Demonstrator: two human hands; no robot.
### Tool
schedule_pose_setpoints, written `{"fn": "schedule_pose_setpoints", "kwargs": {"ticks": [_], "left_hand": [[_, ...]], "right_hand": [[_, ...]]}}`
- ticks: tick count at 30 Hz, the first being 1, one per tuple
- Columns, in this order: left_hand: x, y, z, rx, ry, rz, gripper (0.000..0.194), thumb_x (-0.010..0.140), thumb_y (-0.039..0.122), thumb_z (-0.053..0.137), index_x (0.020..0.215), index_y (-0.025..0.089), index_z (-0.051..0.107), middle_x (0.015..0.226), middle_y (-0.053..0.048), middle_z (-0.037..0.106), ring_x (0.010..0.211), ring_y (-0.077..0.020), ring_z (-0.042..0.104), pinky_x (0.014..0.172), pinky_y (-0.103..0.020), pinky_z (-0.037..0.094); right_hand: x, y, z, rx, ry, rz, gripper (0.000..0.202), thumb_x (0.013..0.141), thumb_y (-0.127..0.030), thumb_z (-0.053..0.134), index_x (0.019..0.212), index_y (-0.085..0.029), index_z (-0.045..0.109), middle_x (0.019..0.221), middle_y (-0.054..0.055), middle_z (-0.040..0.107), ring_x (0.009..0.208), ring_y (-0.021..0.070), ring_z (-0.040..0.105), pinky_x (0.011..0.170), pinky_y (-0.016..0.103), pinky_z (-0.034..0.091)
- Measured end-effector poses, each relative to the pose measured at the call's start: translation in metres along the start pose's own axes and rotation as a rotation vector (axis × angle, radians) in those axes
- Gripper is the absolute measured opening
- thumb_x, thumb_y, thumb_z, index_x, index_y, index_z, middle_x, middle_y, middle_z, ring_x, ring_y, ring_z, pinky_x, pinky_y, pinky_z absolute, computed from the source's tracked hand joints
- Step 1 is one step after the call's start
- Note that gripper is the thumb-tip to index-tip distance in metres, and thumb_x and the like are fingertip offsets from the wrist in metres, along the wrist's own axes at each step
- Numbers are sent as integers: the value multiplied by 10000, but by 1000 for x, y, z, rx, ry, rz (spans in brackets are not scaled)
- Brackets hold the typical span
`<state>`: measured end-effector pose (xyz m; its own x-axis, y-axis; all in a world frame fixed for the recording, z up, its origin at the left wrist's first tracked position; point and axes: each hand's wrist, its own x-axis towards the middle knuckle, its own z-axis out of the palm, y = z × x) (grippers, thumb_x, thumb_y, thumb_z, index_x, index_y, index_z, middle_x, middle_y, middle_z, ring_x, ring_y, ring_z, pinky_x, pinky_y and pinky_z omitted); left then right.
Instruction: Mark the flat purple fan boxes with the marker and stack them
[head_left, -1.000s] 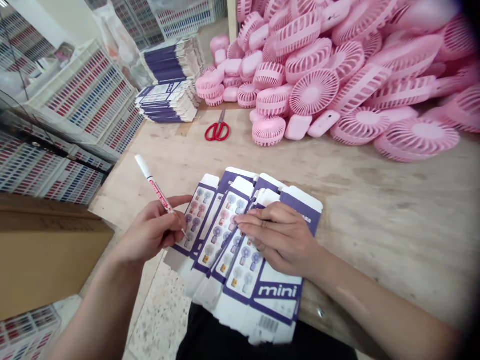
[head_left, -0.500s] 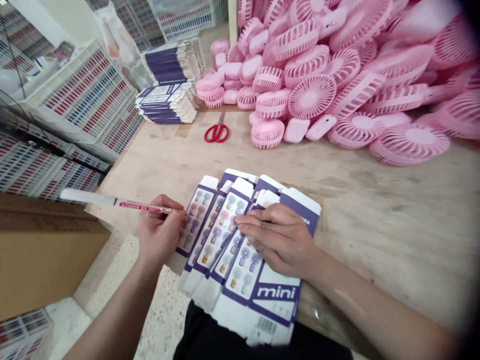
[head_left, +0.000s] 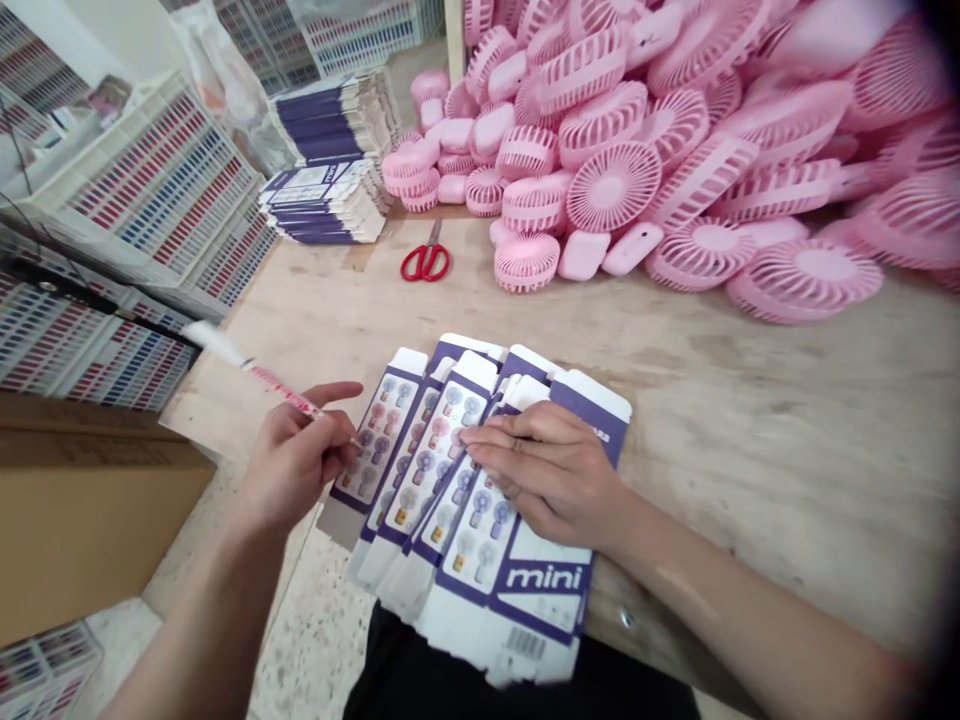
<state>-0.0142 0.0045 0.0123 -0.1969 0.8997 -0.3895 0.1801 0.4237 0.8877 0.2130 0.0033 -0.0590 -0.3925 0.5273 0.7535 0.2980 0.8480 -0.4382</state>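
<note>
Flattened purple-and-white fan cartons (head_left: 525,590) lie overlapped in a fan at the table's front edge, printed with small coloured fans and "mini". My left hand (head_left: 292,455) is closed round a white marker pen (head_left: 281,388) with red lettering. Its index finger is stretched out, and the pen tip is close to the leftmost carton (head_left: 382,425). My right hand (head_left: 551,475) lies over the middle of the cartons, fingers bunched together and holding them. Its thumb is largely hidden.
A heap of pink handheld fans (head_left: 615,185) covers the back right. Red-handled scissors (head_left: 425,262) lie behind the cartons, near carton stacks (head_left: 326,200). White crates (head_left: 150,190) stand at the left, above a brown cardboard box (head_left: 97,510).
My left hand has drawn slightly left and down, its index finger now extended and the pen tilted more steeply. My right hand stays on the cartons. The view has shifted slightly.
</note>
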Motion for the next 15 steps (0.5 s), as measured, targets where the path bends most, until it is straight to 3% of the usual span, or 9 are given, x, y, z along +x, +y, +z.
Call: {"fn": "schedule_pose_setpoints", "kwargs": {"ticks": [2,4,7,11,12,13,15], "left_hand": [[-1,12,-11,-34,-234,-175,512,604,158,580,1115,135,549,476,50,509,372,-64,391,350,-161,229],[-4,20,-19,-36,-346,-220,639,579,141,591,1212,127,502,476,43,518,383,-75,408,351,-165,249],[-10,24,-23,-89,-415,-148,664,585,134,566,1246,139,496,459,32,527,359,-67,380,341,-165,241],[-12,14,-9,-121,-604,-226,617,538,111,532,1151,152,579,448,27,538,338,-74,383,330,-173,238],[-11,10,-3,-120,-566,-205,552,531,114,527,1075,148,616,445,26,536,336,-76,386,324,-172,227],[-9,5,2,-122,-455,-143,447,537,121,526,967,148,643,446,25,536,333,-72,384,319,-169,216],[-7,-5,10,-102,-110,46,179,572,137,532,731,156,613,455,25,540,333,-59,377,320,-166,212]], "right_hand": [[0,0,0,-8,5,2,239,778,-43,502,991,-115,585,974,79,698,795,158,612,682,335,516],[0,0,0,-6,5,2,247,774,-38,499,993,-114,584,974,81,698,797,158,613,683,335,516],[-1,0,0,-3,-5,-6,255,772,-40,495,1000,-114,582,982,81,696,795,158,611,684,338,515],[-2,0,-1,-13,-22,3,254,775,-40,503,1006,-110,584,980,82,696,835,158,611,700,336,511],[-2,0,-1,-14,-24,7,253,775,-40,505,1005,-109,585,978,83,697,848,159,610,706,335,510],[-2,0,-1,-13,-26,11,252,775,-41,507,1004,-110,586,977,83,697,856,158,610,709,334,510],[-3,0,-1,-7,-27,11,255,775,-45,508,1008,-114,586,978,80,697,862,159,611,709,337,512]]}}
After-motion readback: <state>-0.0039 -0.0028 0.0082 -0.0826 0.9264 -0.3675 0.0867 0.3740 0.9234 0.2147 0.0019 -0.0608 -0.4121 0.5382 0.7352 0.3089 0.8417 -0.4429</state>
